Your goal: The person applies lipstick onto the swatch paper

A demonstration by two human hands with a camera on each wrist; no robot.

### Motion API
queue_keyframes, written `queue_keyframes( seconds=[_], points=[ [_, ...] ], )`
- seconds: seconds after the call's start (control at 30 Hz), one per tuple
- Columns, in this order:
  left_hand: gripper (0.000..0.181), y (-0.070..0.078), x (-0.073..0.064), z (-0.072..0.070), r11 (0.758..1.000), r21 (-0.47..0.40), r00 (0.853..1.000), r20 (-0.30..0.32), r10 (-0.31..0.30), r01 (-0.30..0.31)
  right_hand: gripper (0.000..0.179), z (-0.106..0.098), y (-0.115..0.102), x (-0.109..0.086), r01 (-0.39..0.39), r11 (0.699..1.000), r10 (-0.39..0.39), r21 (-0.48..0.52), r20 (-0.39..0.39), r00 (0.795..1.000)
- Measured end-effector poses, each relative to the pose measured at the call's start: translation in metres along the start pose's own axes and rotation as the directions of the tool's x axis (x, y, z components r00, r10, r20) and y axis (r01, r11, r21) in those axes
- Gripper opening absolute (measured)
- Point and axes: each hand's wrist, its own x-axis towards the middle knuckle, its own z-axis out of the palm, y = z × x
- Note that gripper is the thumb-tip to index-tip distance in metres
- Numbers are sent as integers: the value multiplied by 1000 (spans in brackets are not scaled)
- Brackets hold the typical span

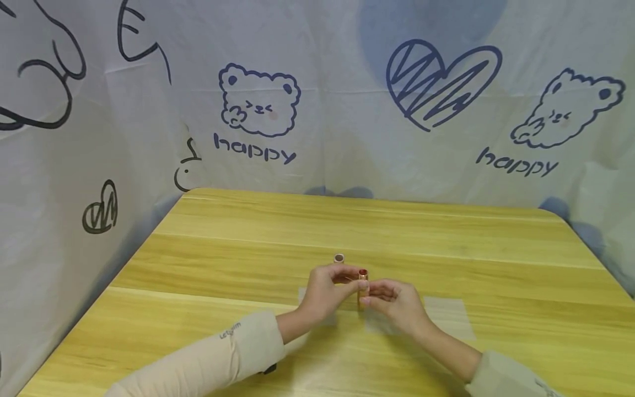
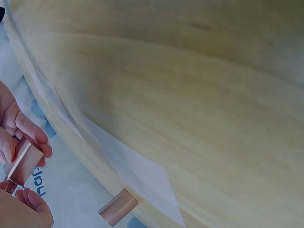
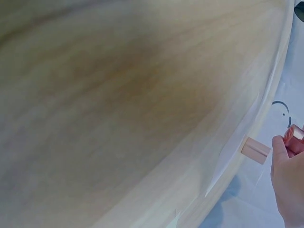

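Note:
A shiny rose-gold tube (image 1: 363, 278), shaped like a lipstick and red inside its upper end, stands upright between both hands. My left hand (image 1: 319, 292) pinches its upper part, the thumb at the near side. From the other side, my right hand (image 1: 404, 309) pinches it lower down with thumb and fingers. In the left wrist view the held tube (image 2: 26, 164) looks wide, with a narrower piece at one end. Just behind the left hand, a second rose-gold tube (image 1: 339, 258) stands on the table; its lower part is hidden in the head view.
Pale thin sheets (image 1: 448, 317) lie flat on the wood-grain table (image 1: 198, 270), partly under the hands. A small dark object (image 1: 269, 369) peeks out beside the left sleeve. White cloth (image 1: 342, 143) with drawn bears and hearts hangs behind the table.

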Motion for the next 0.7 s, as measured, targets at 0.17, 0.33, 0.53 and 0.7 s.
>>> queue_keyframes(
  seconds=[0.17, 0.33, 0.53, 0.7],
  points=[
    [19, 0, -1, 3, 999, -21, 999, -42, 34, -35, 28, 1, 0, 0, 7, 1000, -7, 15, -11, 1000],
    [17, 0, -2, 8, 1000, -2, 994, -102, 31, -31, 27, 2, 0, 0, 10, 999, -10, 36, -3, 1000],
    [15, 3, -4, 9, 999, 21, 992, -119, 48, -45, 30, 2, 0, 0, 7, 999, -7, 50, 10, 1000],
    [15, 2, -2, 6, 1000, -9, 997, -73, 23, -23, 30, 2, -1, 0, -2, 1000, 2, 20, -1, 1000]
  ],
)
